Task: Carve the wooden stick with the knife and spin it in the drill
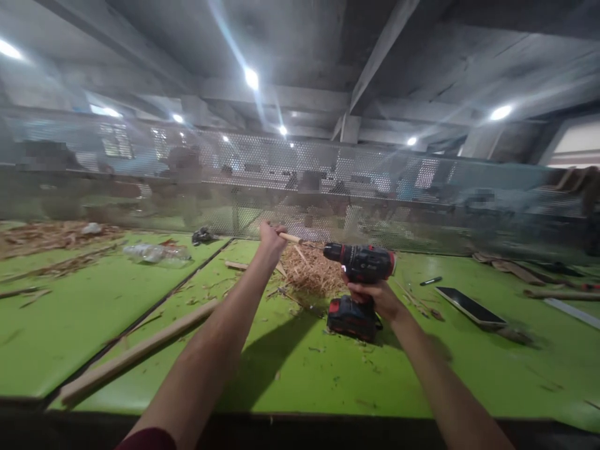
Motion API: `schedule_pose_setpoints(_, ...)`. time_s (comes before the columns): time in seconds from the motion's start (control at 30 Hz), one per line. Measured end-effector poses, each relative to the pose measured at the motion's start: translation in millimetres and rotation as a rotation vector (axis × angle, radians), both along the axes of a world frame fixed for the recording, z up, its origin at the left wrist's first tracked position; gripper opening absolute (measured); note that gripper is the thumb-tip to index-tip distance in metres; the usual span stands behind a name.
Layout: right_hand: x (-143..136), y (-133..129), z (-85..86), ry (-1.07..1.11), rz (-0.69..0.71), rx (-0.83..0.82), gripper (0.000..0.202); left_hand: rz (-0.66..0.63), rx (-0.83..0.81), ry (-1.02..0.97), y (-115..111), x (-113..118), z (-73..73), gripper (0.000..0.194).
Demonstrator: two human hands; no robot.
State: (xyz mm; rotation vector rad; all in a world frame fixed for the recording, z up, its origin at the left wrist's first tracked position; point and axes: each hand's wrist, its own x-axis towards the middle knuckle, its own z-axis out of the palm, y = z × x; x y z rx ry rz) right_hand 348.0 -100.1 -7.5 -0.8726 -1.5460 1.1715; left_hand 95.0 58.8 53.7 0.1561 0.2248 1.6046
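My left hand [272, 235] is closed round a thin wooden stick [291, 238], whose free end points right. My right hand [375, 295] grips the handle of a black and red cordless drill [368, 262], held on its side view with the chuck to the left. A thin bit runs from the chuck toward the stick's end; whether it has entered the wood is too small to tell. Behind and below them lies a heap of wood shavings [314, 275] on the green tabletop [290, 381].
A long wooden pole [140, 350] lies at the left front. Farther left are a clear plastic bottle [157, 253] and more shavings [56, 240]. To the right lie a pen [431, 281], a phone [470, 306] and wood pieces [510, 269]. A perforated screen [300, 194] stands behind.
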Motion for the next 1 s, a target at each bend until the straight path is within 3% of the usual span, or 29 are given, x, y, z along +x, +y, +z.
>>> schedule_pose_setpoints(1.0, -2, -3, 0.6, 0.005, -0.078, -0.023, 0.027, 0.046, 0.001, -0.087, -23, -2, 13.5, 0.031)
